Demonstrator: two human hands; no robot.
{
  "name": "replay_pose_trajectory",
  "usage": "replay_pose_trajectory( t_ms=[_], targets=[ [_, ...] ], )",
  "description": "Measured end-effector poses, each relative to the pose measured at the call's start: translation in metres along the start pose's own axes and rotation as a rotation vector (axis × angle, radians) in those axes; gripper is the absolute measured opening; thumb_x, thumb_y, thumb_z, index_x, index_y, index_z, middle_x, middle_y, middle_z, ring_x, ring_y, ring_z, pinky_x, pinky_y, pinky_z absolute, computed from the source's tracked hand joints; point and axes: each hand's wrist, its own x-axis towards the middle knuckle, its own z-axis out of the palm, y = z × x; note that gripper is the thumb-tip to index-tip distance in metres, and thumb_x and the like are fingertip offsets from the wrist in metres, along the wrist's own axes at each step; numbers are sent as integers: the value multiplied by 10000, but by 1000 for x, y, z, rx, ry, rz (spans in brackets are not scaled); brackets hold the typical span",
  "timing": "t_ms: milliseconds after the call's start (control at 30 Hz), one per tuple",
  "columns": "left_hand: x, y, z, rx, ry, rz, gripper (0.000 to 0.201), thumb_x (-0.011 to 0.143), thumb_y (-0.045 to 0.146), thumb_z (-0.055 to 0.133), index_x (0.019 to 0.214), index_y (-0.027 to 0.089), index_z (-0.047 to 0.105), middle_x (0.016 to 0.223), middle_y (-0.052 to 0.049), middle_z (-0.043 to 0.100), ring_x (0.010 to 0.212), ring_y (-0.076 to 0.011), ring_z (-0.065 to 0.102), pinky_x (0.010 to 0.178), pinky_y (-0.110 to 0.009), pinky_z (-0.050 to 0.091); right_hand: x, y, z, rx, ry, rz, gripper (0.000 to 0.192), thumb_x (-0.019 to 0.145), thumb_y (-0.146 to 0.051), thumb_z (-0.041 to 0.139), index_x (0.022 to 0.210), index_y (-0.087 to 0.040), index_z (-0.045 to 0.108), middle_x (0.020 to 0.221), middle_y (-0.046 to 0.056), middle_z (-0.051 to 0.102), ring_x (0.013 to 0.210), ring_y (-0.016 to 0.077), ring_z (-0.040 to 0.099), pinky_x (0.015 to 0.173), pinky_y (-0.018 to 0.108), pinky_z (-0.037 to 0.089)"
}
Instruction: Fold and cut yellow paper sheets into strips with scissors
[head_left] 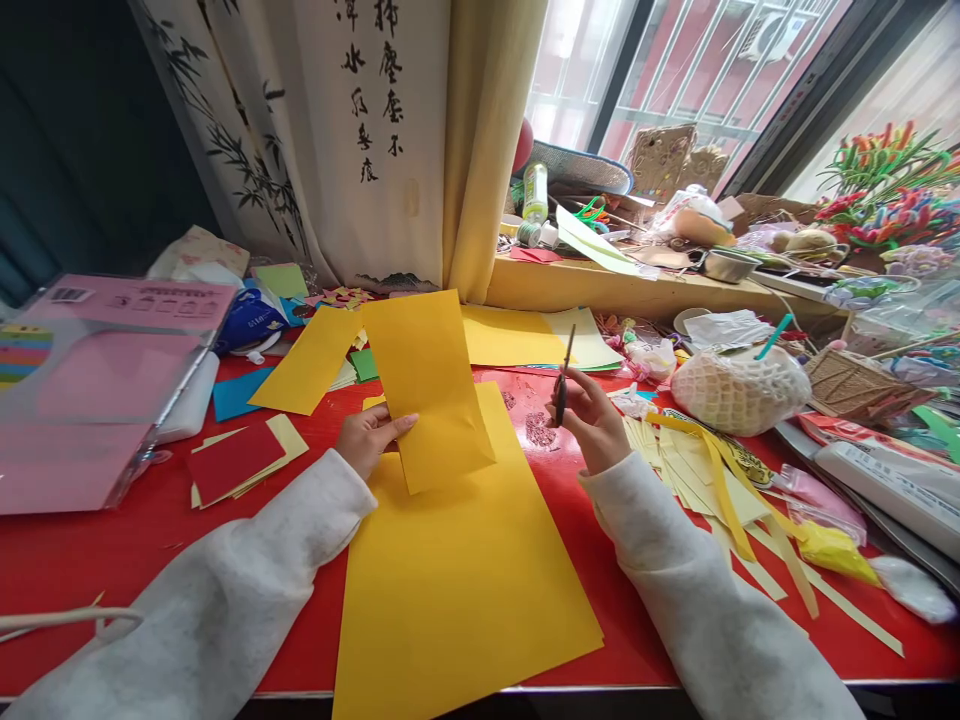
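My left hand point(373, 437) pinches the left edge of a yellow paper piece point(427, 385), held raised and tilted, its lower right corner slightly bent. Beneath it a larger yellow sheet point(457, 590) lies on the red table, reaching past the front edge. To the right, my right hand point(592, 415) is closed around the handles of a pair of scissors point(562, 385). The blades point up and away, apart from the paper. Part of the handles is hidden by my fingers.
Red and cream paper pieces point(244, 462) and a pink paper pack point(97, 390) lie left. Cut strips point(720, 490) and a netted round fruit point(742, 390) with a straw are on the right. More yellow sheets point(510, 335) lie at the back, below the cluttered windowsill point(600, 285).
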Motion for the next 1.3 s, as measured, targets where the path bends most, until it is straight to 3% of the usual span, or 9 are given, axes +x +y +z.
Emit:
replay_pose_trajectory(
  t_ms=[167,233,333,467,600,900,1067,1200,1300],
  targets=[
    [-5,6,5,-50,-128,-51,296,559,293,669,821,161,626,807,-32,654,707,-182,596,602,-278,500,-10,-15,16,400,-215,213,442,639,-279,543,1061,-252,414,822,15,505,705,132,532,350,163,416],
    [-7,7,7,-53,-136,-89,294,549,286,676,810,159,631,804,-35,655,706,-181,596,591,-270,499,-11,-12,22,471,-187,213,444,619,-265,575,1028,-277,403,777,-11,492,698,117,530,362,150,419],
    [-10,7,10,-42,-172,-151,289,543,281,678,798,155,634,809,-44,656,700,-186,599,576,-266,495,-10,-1,28,486,-143,236,377,589,-307,619,900,-283,407,730,-40,481,743,127,541,468,216,490],
    [-16,4,13,-5,-338,-214,288,570,288,660,826,159,629,821,-51,657,724,-201,601,599,-285,492,-11,6,33,333,-241,338,387,558,-366,640,875,-246,453,753,-21,526,634,128,545,393,220,474],
    [-22,2,17,23,-461,-277,307,580,295,654,855,164,618,811,-55,659,738,-220,604,595,-301,487,-15,1,38,285,-216,266,432,557,-312,651,952,-242,490,835,-3,583,662,153,571,504,261,497],
    [-30,4,25,-112,-529,-366,394,608,234,649,980,174,533,907,-70,637,815,-227,595,632,-305,486,-19,-4,39,382,-122,188,369,578,-278,648,920,-234,516,881,-10,610,782,179,584,710,340,475],
    [-32,1,27,-194,-573,-410,313,617,185,642,916,155,552,860,-73,649,800,-224,599,722,-354,461,-18,-5,37,296,-98,103,417,579,-307,643,966,-247,501,761,-23,593,697,157,572,642,314,470],
    [-31,-3,24,-167,-560,-421,263,599,193,655,847,150,580,835,-61,653,808,-232,595,749,-377,449,-14,4,31,152,-20,53,424,592,-278,638,992,-247,500,572,-68,472,511,82,480,489,224,411],
    [-29,-6,23,-128,-566,-417,261,608,206,650,848,131,578,840,-69,648,817,-240,589,761,-396,442,-12,7,28,136,19,55,420,587,-266,643,980,-237,497,543,-79,428,482,64,444,440,195,366]
  ],
)
